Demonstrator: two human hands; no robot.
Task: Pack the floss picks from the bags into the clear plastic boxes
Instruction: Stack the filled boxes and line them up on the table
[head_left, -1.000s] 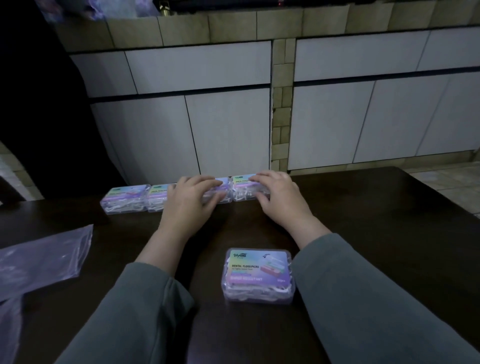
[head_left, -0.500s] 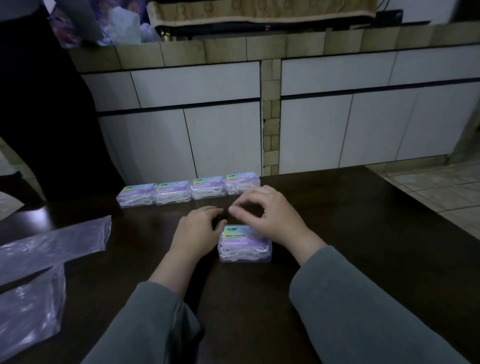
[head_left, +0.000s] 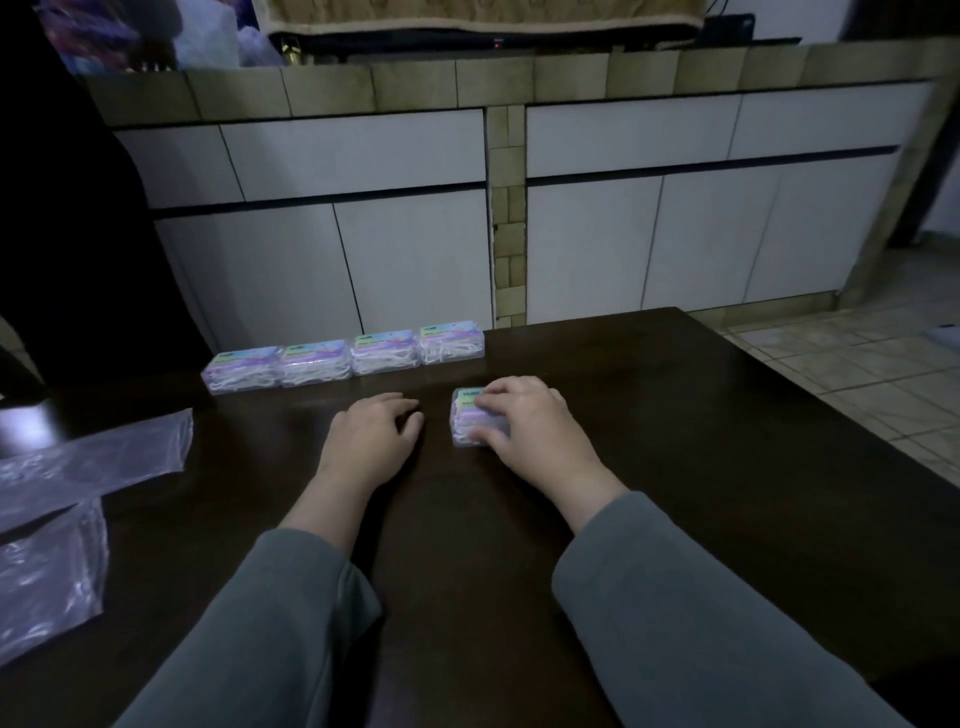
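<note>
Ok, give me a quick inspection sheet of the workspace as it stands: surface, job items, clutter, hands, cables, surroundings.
Surface: dark wooden table, dimly lit.
Job's things: row of four boxes filled with white picks, lids on, side by side along the far edge; fifth box apart from the row, nearer the person.
Clutter: plastic bags lying flat at the left edge; whether anything is left in them cannot be told.
Hands: right hand has its grip on the fifth box, fingers over the lid; left hand rests on the table, holding nothing.
Cables: nothing seen.
Surroundings: white cabinet doors under a tiled counter; tiled floor at right.
</note>
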